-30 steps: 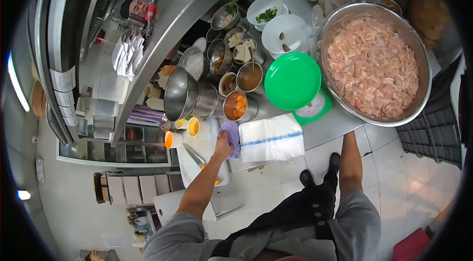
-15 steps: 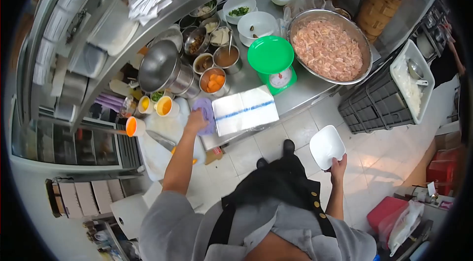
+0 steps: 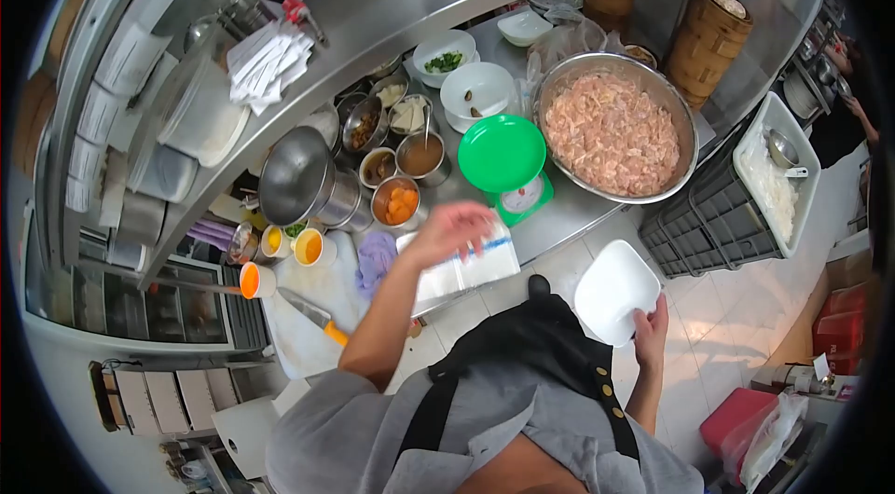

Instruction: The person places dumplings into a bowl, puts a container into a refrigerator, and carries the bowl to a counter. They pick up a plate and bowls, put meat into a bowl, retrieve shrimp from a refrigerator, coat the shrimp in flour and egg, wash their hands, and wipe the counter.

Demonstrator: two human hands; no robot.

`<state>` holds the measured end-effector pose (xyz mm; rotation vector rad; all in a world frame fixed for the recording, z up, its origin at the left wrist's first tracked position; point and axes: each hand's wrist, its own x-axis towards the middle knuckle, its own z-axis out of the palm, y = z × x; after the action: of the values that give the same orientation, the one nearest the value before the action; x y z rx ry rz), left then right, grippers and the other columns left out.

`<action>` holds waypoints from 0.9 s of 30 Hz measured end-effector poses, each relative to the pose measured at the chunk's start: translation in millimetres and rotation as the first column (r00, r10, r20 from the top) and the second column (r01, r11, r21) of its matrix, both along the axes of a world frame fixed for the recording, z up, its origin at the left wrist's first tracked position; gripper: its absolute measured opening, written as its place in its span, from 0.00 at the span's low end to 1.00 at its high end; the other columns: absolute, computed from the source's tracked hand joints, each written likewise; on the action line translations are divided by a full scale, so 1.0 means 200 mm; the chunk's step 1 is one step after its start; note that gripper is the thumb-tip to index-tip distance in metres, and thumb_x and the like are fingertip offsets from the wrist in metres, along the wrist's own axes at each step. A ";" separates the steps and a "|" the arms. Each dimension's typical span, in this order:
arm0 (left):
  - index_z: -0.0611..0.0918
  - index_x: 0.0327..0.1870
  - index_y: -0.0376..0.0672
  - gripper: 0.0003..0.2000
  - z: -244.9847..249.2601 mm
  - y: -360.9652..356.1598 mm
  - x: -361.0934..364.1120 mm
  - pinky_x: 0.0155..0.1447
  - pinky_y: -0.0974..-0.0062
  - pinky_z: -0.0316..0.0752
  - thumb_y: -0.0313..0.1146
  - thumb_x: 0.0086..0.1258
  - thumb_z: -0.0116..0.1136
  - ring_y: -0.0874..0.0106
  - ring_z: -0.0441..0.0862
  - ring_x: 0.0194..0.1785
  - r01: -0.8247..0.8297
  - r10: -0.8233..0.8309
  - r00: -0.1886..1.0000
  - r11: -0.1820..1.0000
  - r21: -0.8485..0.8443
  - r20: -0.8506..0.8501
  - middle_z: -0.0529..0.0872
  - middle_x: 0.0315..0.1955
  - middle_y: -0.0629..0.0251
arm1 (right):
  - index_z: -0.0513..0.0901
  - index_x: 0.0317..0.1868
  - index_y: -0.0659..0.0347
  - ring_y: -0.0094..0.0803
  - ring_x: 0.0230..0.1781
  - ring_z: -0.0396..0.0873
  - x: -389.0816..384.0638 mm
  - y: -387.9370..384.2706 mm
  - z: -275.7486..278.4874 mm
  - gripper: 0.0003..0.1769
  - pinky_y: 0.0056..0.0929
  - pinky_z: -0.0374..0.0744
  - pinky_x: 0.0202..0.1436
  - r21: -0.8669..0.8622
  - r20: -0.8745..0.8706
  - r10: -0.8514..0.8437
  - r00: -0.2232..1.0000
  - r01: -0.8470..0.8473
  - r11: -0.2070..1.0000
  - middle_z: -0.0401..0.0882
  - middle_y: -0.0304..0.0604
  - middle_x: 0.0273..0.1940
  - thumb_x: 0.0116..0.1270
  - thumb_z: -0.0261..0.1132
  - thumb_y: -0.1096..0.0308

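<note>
My left hand (image 3: pixel 451 231) is in the air over the white cloth with a blue stripe (image 3: pixel 475 272), its fingers apart and a little blurred, with nothing in them. A crumpled purple cloth (image 3: pixel 376 261) lies to its left, by the cutting board. In my right hand (image 3: pixel 650 328) is a white square bowl (image 3: pixel 615 293), held by its rim over the floor. The green scale (image 3: pixel 503 155) stands just beyond my left hand, beside a large steel bowl of raw meat (image 3: pixel 612 132).
A knife (image 3: pixel 315 315) lies on the white cutting board (image 3: pixel 300 356). Steel pots of food, one with orange pieces (image 3: pixel 399 203), line the counter. A crate with a white tub (image 3: pixel 766 179) stands right. Persons are at the upper left and far right.
My left hand has let go of the purple cloth and moved right, over the striped cloth. The white bowl is still in my right hand. The view has shifted, and a person's head shows more fully.
</note>
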<state>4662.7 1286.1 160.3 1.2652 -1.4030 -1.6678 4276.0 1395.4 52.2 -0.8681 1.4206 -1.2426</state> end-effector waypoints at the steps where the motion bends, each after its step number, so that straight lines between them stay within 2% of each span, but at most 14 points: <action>1: 0.76 0.55 0.40 0.16 0.01 0.04 -0.09 0.24 0.84 0.72 0.31 0.67 0.57 0.80 0.79 0.27 0.076 -0.071 0.996 0.993 0.086 -0.060 0.83 0.32 0.66 | 0.64 0.57 0.66 0.22 0.26 0.77 0.03 -0.10 0.06 0.22 0.17 0.74 0.25 -0.045 -0.027 0.091 0.995 -0.092 0.995 0.77 0.43 0.37 0.61 0.50 0.79; 4: 0.68 0.64 0.42 0.22 -0.06 0.07 -0.30 0.25 0.84 0.72 0.32 0.69 0.54 0.79 0.79 0.27 0.163 -0.165 0.986 0.984 0.070 0.030 0.83 0.35 0.64 | 0.64 0.58 0.65 0.21 0.22 0.77 0.13 -0.39 0.23 0.22 0.19 0.74 0.20 -0.117 -0.068 0.247 0.967 -0.254 0.960 0.78 0.42 0.35 0.63 0.51 0.78; 7: 0.61 0.68 0.41 0.26 -0.09 0.01 -0.36 0.22 0.85 0.69 0.35 0.71 0.52 0.79 0.79 0.26 0.145 -0.145 0.982 0.989 -0.013 -0.118 0.82 0.36 0.62 | 0.63 0.60 0.64 0.23 0.20 0.77 0.21 -0.64 0.35 0.24 0.20 0.74 0.17 -0.220 -0.100 0.295 0.950 -0.310 0.925 0.78 0.43 0.33 0.63 0.51 0.78; 10: 0.54 0.70 0.40 0.28 0.06 -0.04 -0.42 0.19 0.85 0.67 0.35 0.73 0.48 0.78 0.77 0.23 0.007 0.041 0.942 0.990 0.143 -0.333 0.79 0.31 0.61 | 0.62 0.62 0.64 0.24 0.19 0.77 0.24 -0.82 0.41 0.26 0.21 0.74 0.16 -0.238 -0.126 0.316 0.940 -0.338 0.910 0.78 0.44 0.33 0.63 0.52 0.78; 11: 0.54 0.70 0.40 0.28 0.06 -0.08 -0.43 0.19 0.85 0.67 0.35 0.73 0.48 0.78 0.77 0.23 0.014 0.034 0.941 0.990 0.140 -0.337 0.79 0.31 0.61 | 0.62 0.62 0.64 0.24 0.19 0.77 0.26 -0.87 0.43 0.26 0.21 0.74 0.16 -0.240 -0.131 0.310 0.942 -0.333 0.912 0.78 0.44 0.33 0.63 0.52 0.78; 13: 0.55 0.68 0.42 0.26 0.02 -0.13 -0.48 0.17 0.82 0.66 0.31 0.71 0.45 0.74 0.75 0.19 -0.168 0.174 0.962 0.985 0.047 -0.209 0.78 0.30 0.58 | 0.61 0.63 0.64 0.25 0.19 0.77 0.32 -0.93 0.44 0.27 0.23 0.75 0.14 -0.233 -0.143 0.372 0.917 -0.397 0.888 0.78 0.46 0.35 0.63 0.52 0.77; 14: 0.59 0.63 0.41 0.21 0.01 -0.15 -0.51 0.14 0.81 0.63 0.29 0.69 0.43 0.74 0.72 0.16 -0.303 0.311 0.910 0.950 0.073 -0.273 0.77 0.28 0.58 | 0.60 0.64 0.63 0.26 0.19 0.77 0.35 -0.96 0.43 0.27 0.24 0.75 0.13 -0.241 -0.135 0.384 0.913 -0.406 0.881 0.78 0.47 0.36 0.63 0.52 0.77; 15: 0.59 0.63 0.41 0.21 0.01 -0.18 -0.52 0.14 0.81 0.63 0.29 0.69 0.43 0.74 0.72 0.16 -0.307 0.315 0.903 0.949 0.074 -0.294 0.77 0.28 0.58 | 0.60 0.64 0.63 0.26 0.19 0.77 0.39 -0.95 0.52 0.27 0.24 0.75 0.13 -0.237 -0.156 0.388 0.908 -0.416 0.878 0.78 0.47 0.36 0.63 0.52 0.77; 17: 0.60 0.60 0.38 0.19 0.04 -0.29 -0.53 0.13 0.81 0.63 0.26 0.66 0.39 0.75 0.70 0.14 -0.370 0.396 0.840 0.918 0.142 -0.372 0.78 0.24 0.58 | 0.62 0.63 0.63 0.29 0.25 0.78 0.48 -0.94 0.73 0.27 0.23 0.75 0.18 -0.033 -0.106 0.428 0.897 -0.434 0.901 0.76 0.48 0.42 0.62 0.54 0.78; 18: 0.60 0.58 0.38 0.18 0.05 -0.32 -0.55 0.13 0.80 0.65 0.27 0.68 0.40 0.74 0.72 0.15 -0.388 0.415 0.827 0.910 0.148 -0.380 0.78 0.25 0.56 | 0.63 0.62 0.63 0.30 0.21 0.76 0.50 -0.98 0.71 0.27 0.24 0.73 0.13 -0.067 -0.101 0.396 0.913 -0.403 0.913 0.75 0.47 0.39 0.60 0.53 0.79; 23: 0.61 0.62 0.41 0.21 0.07 -0.48 -0.71 0.19 0.80 0.70 0.38 0.72 0.48 0.71 0.77 0.21 -0.548 0.562 0.758 0.824 0.145 -0.331 0.81 0.34 0.51 | 0.67 0.56 0.67 0.31 0.15 0.73 0.41 -1.61 0.61 0.24 0.26 0.70 0.12 -0.048 -0.105 0.495 0.863 -0.501 0.864 0.76 0.48 0.30 0.56 0.50 0.81; 24: 0.61 0.63 0.41 0.23 0.08 -0.47 -0.72 0.19 0.81 0.70 0.39 0.72 0.50 0.72 0.77 0.22 -0.492 0.492 0.829 0.868 0.075 -0.266 0.81 0.35 0.52 | 0.68 0.54 0.68 0.31 0.14 0.73 0.39 -1.79 0.62 0.23 0.26 0.70 0.12 -0.019 -0.149 0.573 0.806 -0.582 0.813 0.76 0.48 0.28 0.55 0.50 0.80; 26: 0.63 0.65 0.41 0.24 0.07 -0.40 -0.74 0.20 0.83 0.70 0.39 0.71 0.52 0.77 0.78 0.23 -0.296 0.280 0.937 0.954 -0.044 -0.210 0.82 0.33 0.58 | 0.71 0.49 0.69 0.31 0.13 0.73 0.43 -2.24 0.53 0.19 0.25 0.67 0.10 -0.056 -0.081 0.537 0.840 -0.542 0.839 0.76 0.49 0.24 0.54 0.48 0.82; 27: 0.63 0.65 0.42 0.24 0.07 -0.35 -0.77 0.20 0.83 0.69 0.39 0.72 0.52 0.78 0.78 0.23 -0.185 0.187 0.958 0.982 0.029 -0.217 0.83 0.32 0.59 | 0.71 0.47 0.69 0.32 0.12 0.73 0.46 -2.46 0.51 0.17 0.27 0.68 0.10 -0.031 -0.096 0.545 0.833 -0.550 0.835 0.77 0.49 0.24 0.56 0.48 0.81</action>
<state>4508.9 1217.0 174.1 1.1412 -1.1121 -1.6289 4368.9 904.2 153.3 -1.2738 1.0838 -0.8121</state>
